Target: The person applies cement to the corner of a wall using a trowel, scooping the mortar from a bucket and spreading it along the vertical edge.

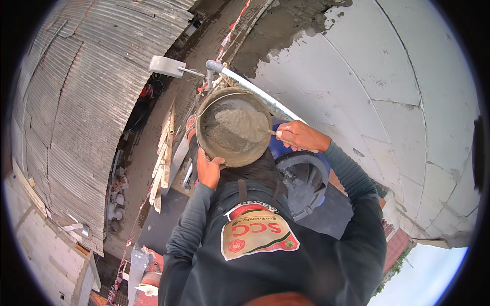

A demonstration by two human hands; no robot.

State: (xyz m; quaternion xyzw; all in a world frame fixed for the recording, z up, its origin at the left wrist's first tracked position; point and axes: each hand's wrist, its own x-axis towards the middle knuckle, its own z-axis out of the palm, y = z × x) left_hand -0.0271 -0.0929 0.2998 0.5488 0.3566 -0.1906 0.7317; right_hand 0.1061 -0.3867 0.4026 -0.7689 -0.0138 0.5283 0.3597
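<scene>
Head cam, going left to right: first up is the left hand (208,171), clasping the lower left side of a round bucket (242,160). Its thumb is set apart from the other fingers, which are partly hidden by the bucket, so I can't tell how tight the hold is. The bucket sits in front of the person's legs, mouth facing the camera, with wet grey mortar (229,137) inside.

Key bit: the mortar lies to the left of the right hand (304,136), whose fingers are pinching a tool handle (272,132). That handle's long axis runs roughly sideways, from those fingers left over the rim into the mix. Right hand is clearly the nearer one to it. Can't make out the tool's far end under the mortar.

Headcount, also left to right: one corrugated roof (102,66), several wooden strips (164,153) (too overlapped to count), one lamp (166,66), one mortar bucket, one light pipe (265,94), one handle, one blue tub (278,148) with one dark tub (314,188) seemingly inside it, and one pale block wall (398,122).
</scene>
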